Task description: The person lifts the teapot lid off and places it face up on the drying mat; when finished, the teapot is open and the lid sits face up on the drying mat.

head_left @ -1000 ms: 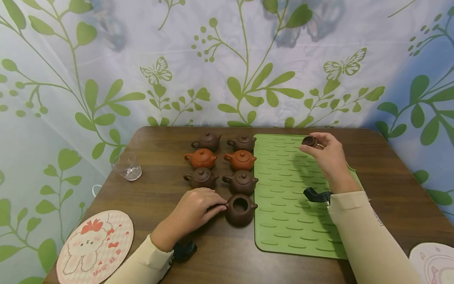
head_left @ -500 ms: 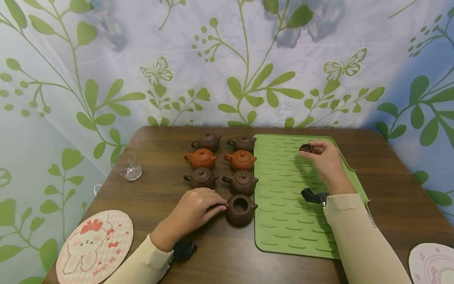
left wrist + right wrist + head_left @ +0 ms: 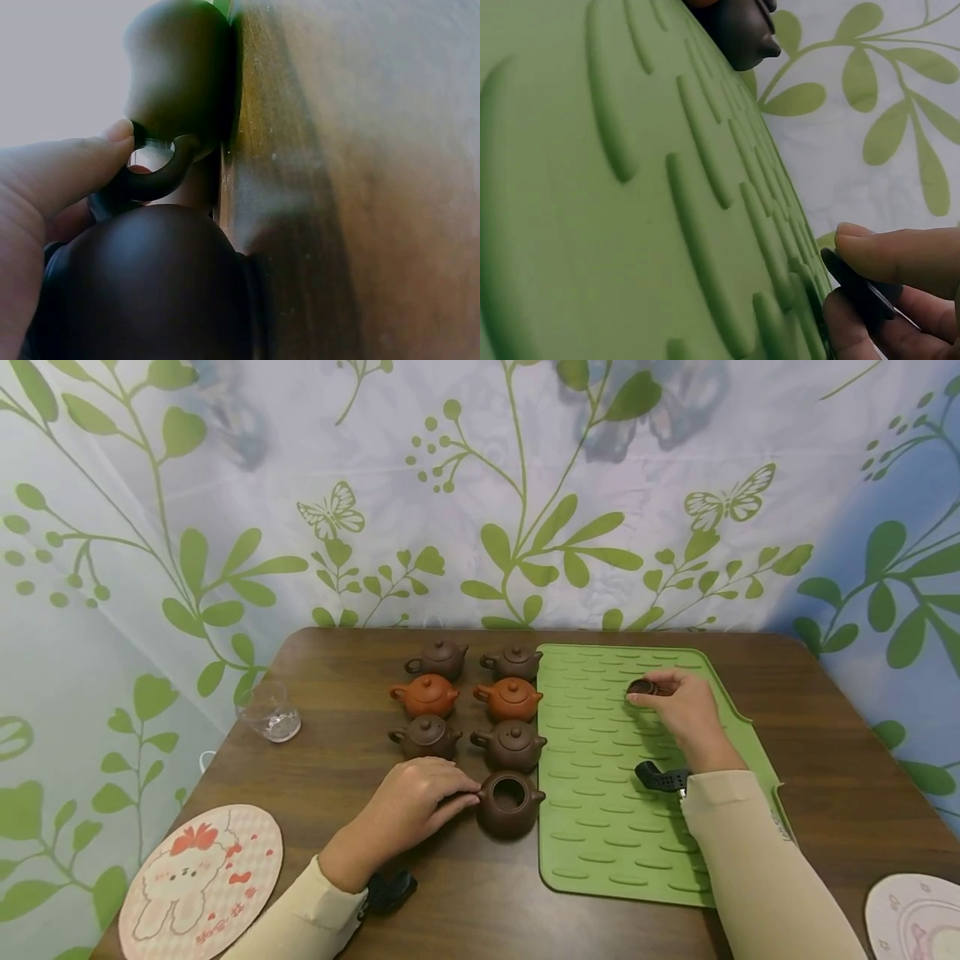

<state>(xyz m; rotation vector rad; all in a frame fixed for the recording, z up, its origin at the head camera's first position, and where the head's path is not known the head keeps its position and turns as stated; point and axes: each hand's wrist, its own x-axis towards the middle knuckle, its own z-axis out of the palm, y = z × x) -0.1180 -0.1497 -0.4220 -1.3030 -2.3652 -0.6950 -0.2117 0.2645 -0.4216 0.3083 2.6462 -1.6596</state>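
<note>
A dark brown teapot [image 3: 507, 817] stands uncovered on the table, its round opening facing up. My left hand [image 3: 408, 806] pinches its handle [image 3: 169, 176] between thumb and fingers, as the left wrist view also shows. Over the far part of the green ridged mat [image 3: 600, 827], my right hand [image 3: 686, 710] holds a small dark brown teapot lid [image 3: 640, 691], tilted with its hollow underside showing. In the right wrist view the lid [image 3: 859, 289] is gripped by thumb and fingertips, close over the mat.
Lidded teapots stand in two columns left of the mat, including an orange one [image 3: 508, 700] and a dark brown one [image 3: 510, 747]. A clear glass [image 3: 277, 720] stands at the left. Round placemats lie at the left [image 3: 206, 893] and right [image 3: 918, 918] edges.
My right hand has come nearer and slightly left with the lid, lower toward the mat. The left hand and the uncovered teapot have not moved.
</note>
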